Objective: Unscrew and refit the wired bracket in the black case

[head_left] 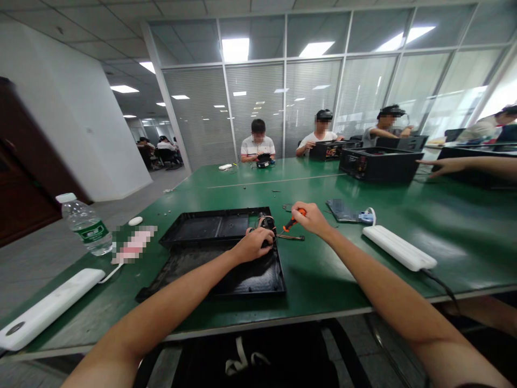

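My right hand point(310, 218) is closed round the handle of an orange and black screwdriver point(294, 220). Its thin shaft slants down and left towards a bundle of cables. My left hand point(255, 245) bends its fingers over a dark part point(268, 222) with wires at the right end of a black plastic casing point(220, 264); the fingers hide most of what they grip. The casing lies open on the green table point(194, 312), with a shallow panel behind and another in front. A thin strip of cable with a connector point(291, 236) sticks out to the right.
To the right lie a phone point(343, 210) and a white power strip point(398, 247); another power strip point(52, 307) and a water bottle point(89, 229) stand left. Black computer cases point(379, 164) occupy the far right, where another person's hand point(444, 166) reaches in. Several people sit across.
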Available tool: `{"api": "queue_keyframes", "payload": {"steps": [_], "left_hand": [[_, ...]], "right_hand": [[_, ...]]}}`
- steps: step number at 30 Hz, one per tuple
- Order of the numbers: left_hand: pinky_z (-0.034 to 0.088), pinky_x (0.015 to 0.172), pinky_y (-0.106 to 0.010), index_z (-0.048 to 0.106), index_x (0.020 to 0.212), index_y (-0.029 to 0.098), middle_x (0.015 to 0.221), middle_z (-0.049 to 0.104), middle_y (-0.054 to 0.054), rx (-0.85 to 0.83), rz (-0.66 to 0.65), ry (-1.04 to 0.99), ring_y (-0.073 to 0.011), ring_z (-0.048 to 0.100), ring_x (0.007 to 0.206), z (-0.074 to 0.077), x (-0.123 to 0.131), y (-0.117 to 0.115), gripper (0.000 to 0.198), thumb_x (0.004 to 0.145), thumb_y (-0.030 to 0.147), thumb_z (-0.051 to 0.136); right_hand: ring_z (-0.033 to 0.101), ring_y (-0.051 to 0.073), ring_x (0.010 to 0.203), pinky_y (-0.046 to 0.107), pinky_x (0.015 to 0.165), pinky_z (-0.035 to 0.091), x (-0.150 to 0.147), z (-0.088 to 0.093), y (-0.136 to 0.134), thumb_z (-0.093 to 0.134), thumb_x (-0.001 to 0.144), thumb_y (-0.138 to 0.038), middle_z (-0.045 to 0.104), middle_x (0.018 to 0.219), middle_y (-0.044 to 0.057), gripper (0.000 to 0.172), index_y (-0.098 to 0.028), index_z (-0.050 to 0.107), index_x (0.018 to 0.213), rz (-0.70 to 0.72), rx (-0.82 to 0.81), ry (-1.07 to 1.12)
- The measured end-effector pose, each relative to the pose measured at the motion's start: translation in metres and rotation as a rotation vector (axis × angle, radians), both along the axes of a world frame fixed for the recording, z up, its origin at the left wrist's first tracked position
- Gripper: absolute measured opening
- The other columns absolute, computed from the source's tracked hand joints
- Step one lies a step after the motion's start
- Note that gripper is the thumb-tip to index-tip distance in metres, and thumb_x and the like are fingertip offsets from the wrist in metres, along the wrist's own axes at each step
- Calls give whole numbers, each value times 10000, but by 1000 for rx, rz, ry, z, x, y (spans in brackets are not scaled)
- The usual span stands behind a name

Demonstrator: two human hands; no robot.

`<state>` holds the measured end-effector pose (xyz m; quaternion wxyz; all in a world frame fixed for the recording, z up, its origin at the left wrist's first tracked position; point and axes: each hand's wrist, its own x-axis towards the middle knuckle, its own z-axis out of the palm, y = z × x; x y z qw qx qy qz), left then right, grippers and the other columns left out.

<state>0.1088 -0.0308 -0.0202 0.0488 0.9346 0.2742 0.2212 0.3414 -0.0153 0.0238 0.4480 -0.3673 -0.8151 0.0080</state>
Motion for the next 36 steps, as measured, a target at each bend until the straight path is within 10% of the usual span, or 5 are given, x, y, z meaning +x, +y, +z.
{"api": "queue_keyframes", "payload": {"steps": [8, 19, 25, 30, 36], "left_hand": [[330, 914, -360, 522, 914, 167, 1082, 548, -63, -11, 43, 10, -197, 484, 1055, 0, 2, -2, 150, 765, 149, 533], [337, 914, -371, 514, 944, 165, 1095, 551, -67, 24, 64, -4, -203, 492, 1057, -5, 2, 1, 186, 763, 181, 551], [360, 902, -361, 504, 985, 168, 1052, 576, -62, 13, 40, -24, -199, 501, 1047, -5, 1, 2, 229, 761, 174, 554], [353, 921, -355, 512, 967, 164, 1061, 573, -72, 14, 43, -20, -196, 506, 1042, -4, -1, 0, 207, 764, 171, 556], [341, 943, -372, 549, 931, 171, 1108, 562, -60, 6, 45, -57, -192, 494, 1068, -3, -6, -1, 137, 796, 193, 534]], "right_hand": [[421, 88, 482, 202, 530, 287, -1, 5, 1, 411, 792, -278, 522, 537, -16, 230, -151, 577, 697, -31, 1, -155], [587, 194, 700, 249, 597, 312, -37, 74, -49, 259, 898, -408, 657, 821, 98, 401, -144, 502, 1077, -236, -133, -801], [602, 256, 795, 286, 641, 340, -42, 80, -55, 151, 862, -594, 649, 805, 174, 664, -124, 620, 840, -379, -141, -855], [594, 194, 702, 247, 602, 331, -39, 80, -55, 290, 864, -513, 661, 803, 95, 476, -167, 573, 1025, -158, -171, -855], [567, 183, 653, 246, 580, 312, -15, 60, -28, 279, 842, -572, 612, 628, 77, 556, -160, 621, 692, -275, -131, -596]]}}
